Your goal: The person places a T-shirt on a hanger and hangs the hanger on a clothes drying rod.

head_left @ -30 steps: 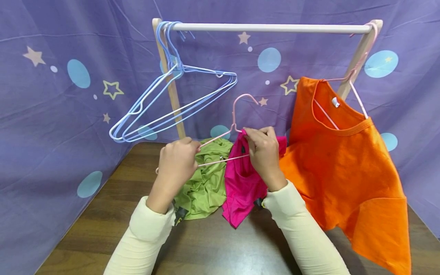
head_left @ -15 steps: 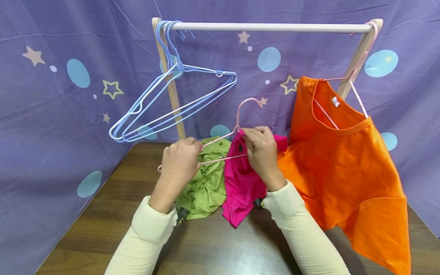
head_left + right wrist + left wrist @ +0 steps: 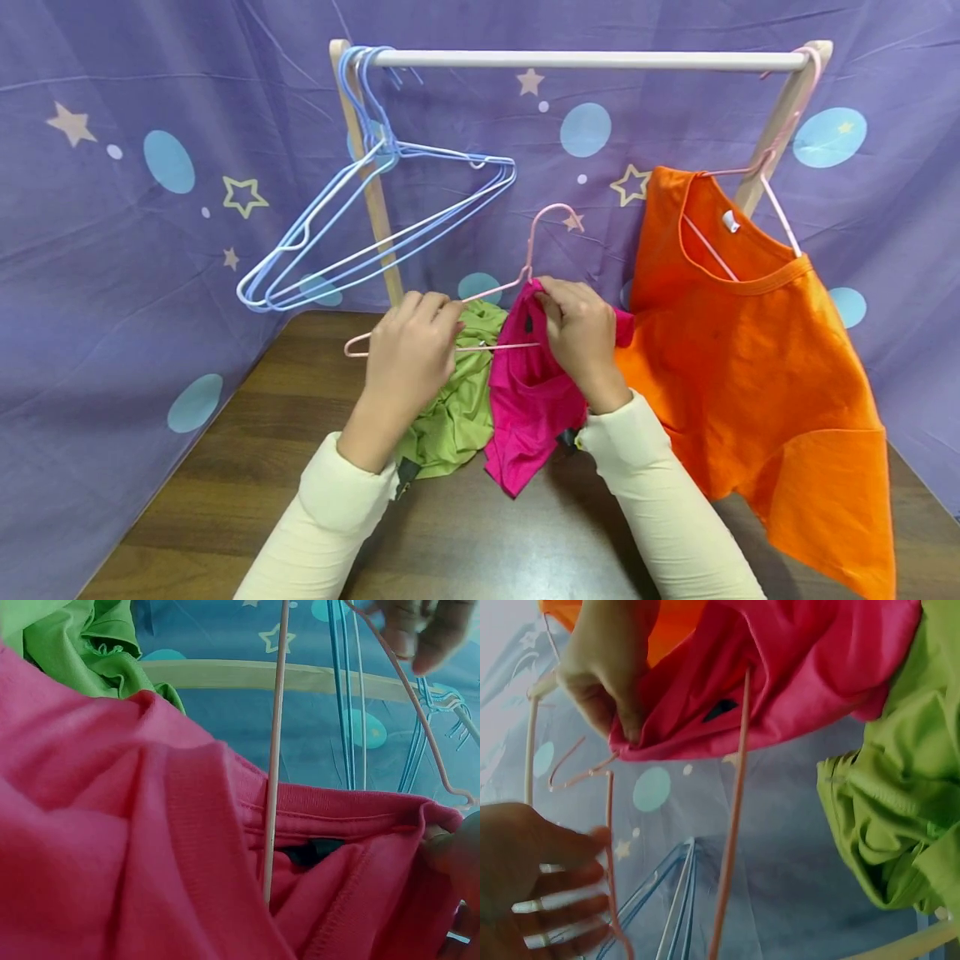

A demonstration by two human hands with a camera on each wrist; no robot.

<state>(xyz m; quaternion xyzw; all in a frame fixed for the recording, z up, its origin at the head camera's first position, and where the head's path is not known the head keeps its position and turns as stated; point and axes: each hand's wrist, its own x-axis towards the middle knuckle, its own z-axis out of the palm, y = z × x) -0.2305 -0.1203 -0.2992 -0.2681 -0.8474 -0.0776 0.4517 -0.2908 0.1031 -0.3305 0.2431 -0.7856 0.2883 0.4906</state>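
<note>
My right hand (image 3: 583,337) pinches the neckline of a bright pink shirt (image 3: 525,417) right beside the neck of a pink hanger (image 3: 491,293). The hanger's right part disappears inside the shirt, and its lower bar (image 3: 274,750) enters through the neck opening, past a black label (image 3: 315,851). Over the hanger's left half is my left hand (image 3: 412,354), its fingers (image 3: 562,907) spread and fairly straight in the left wrist view, at the upper wire. The hanger's left end sticks out beyond this hand. A crumpled green garment (image 3: 457,417) lies behind on the table.
Behind stands a rack with a white rail (image 3: 585,59). Several blue and white hangers (image 3: 330,279) hang at its left end. An orange shirt (image 3: 757,375) on another pink hanger hangs at the right, close to my right arm. The wooden table (image 3: 247,467) lies below.
My left hand has loosened from the hanger and shifted right along it, uncovering more of its left end. The hanger's hook has moved slightly right. My right hand keeps pinching the pink shirt.
</note>
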